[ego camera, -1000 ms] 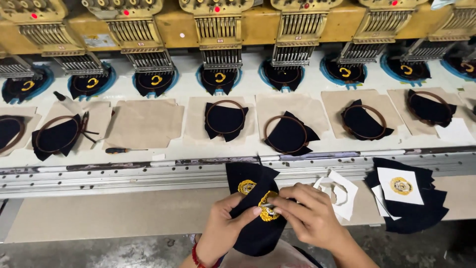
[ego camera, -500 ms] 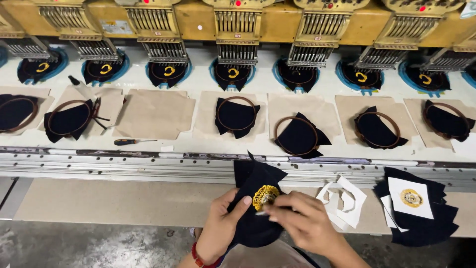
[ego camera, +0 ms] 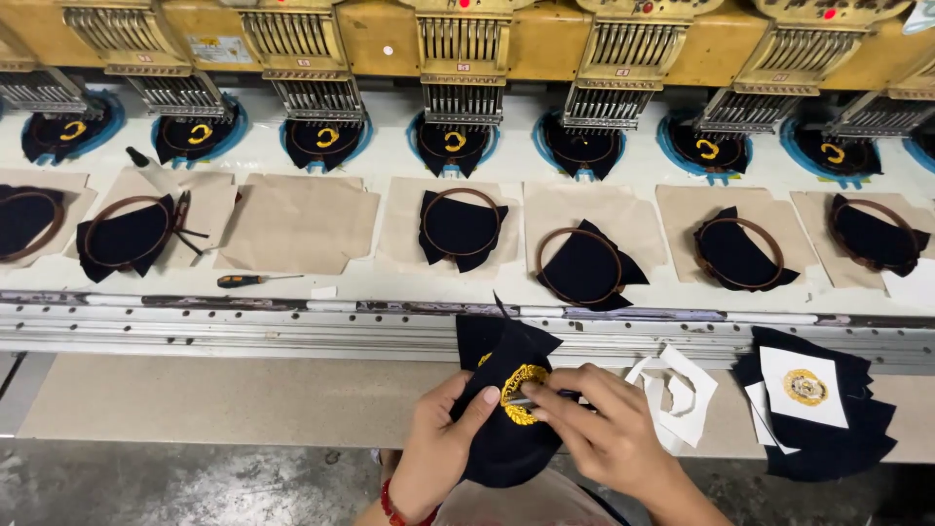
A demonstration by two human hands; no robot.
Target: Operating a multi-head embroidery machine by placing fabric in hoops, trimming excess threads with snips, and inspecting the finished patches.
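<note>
The dark navy fabric piece with gold round embroidery [ego camera: 506, 419], now lowered nearer the body, is clenched in the left hand [ego camera: 443, 443], while a small thin tool [ego camera: 531, 400] is pinched by the right hand [ego camera: 599, 429] against the emblem.

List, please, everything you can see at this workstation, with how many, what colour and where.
embroidered fabric piece: one, dark navy with a gold emblem, held in both hands at the front
hooped fabric pieces: six in view, dark navy in brown hoops, along the white bed
backing sheets: several, tan, under the hoops; one bare
embroidery heads: a row, yellow housing, along the top
screwdriver: one, orange and black handle, bed front edge
paper scraps: a few, white, right of the hands
finished stack: dark navy, white-backed gold emblem on top, far right
left hand: red wristband, thumb on the emblem
right hand: pinching a small tool at the emblem
</note>
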